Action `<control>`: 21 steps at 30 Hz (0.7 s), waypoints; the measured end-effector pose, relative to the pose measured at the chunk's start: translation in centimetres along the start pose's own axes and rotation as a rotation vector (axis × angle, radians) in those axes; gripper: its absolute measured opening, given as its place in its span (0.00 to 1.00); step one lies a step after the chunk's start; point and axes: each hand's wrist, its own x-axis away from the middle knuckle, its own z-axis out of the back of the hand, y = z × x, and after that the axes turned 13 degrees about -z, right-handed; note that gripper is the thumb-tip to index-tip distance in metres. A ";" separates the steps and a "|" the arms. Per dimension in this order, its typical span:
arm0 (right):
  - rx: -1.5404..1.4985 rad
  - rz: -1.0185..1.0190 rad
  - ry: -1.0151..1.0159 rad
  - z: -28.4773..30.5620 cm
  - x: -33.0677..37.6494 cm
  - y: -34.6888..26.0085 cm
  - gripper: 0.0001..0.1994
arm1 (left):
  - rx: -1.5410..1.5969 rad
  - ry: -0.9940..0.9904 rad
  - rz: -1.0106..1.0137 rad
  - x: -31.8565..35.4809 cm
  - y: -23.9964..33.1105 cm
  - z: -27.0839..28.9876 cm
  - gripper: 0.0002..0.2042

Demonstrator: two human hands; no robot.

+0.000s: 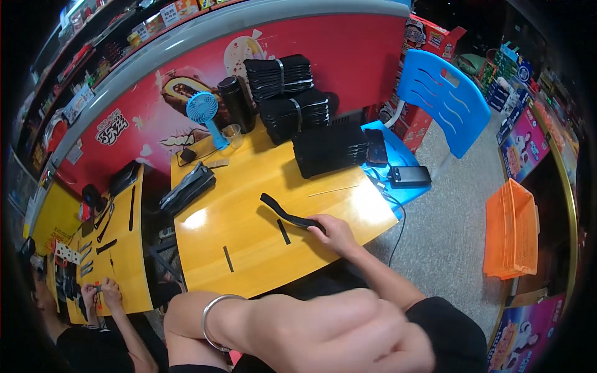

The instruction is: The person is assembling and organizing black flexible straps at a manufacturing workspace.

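Note:
My right hand [336, 236] is closed on one end of a black fabric strap [283, 211], gripped between thumb and fingers. The strap's other end curves up and away to the left, over the yellow table [249, 180]. Two short black strips [283, 231] [228, 259] lie apart on the tabletop, near the strap. Close in front of me, my left hand [367, 332] is raised, large and somewhat blurred, with a silver bangle [208, 320] on its wrist. Its fingers look curled in; anything inside them is hidden.
Bundled black fabric pieces [283, 78] and another black stack [329, 149] stand at the back. A blue fan [202, 109], a clear cup [232, 135] and a black bottle [235, 102] are beside them. A blue chair [441, 99] stands right; a co-worker's hands [102, 294] work at the left table.

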 end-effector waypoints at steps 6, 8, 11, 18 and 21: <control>-0.005 0.004 -0.005 0.3 0.4 -0.1 0.12 | 0.067 -0.194 -0.682 2.1 -7.0 2.9 0.14; -0.034 0.041 0.018 0.1 0.5 0.0 0.12 | 0.054 0.052 -0.534 3.9 -7.7 2.1 0.17; -0.012 0.032 -0.007 -0.1 0.3 0.2 0.12 | 0.464 -0.020 -0.488 3.3 -8.2 1.4 0.15; -0.018 -0.029 -0.050 0.2 0.2 -0.1 0.13 | 1.213 0.019 -0.595 -0.2 -4.2 -1.9 0.09; 0.001 -0.038 -0.064 0.0 0.2 -0.2 0.13 | 1.411 0.253 -0.111 -0.9 -0.7 -0.5 0.15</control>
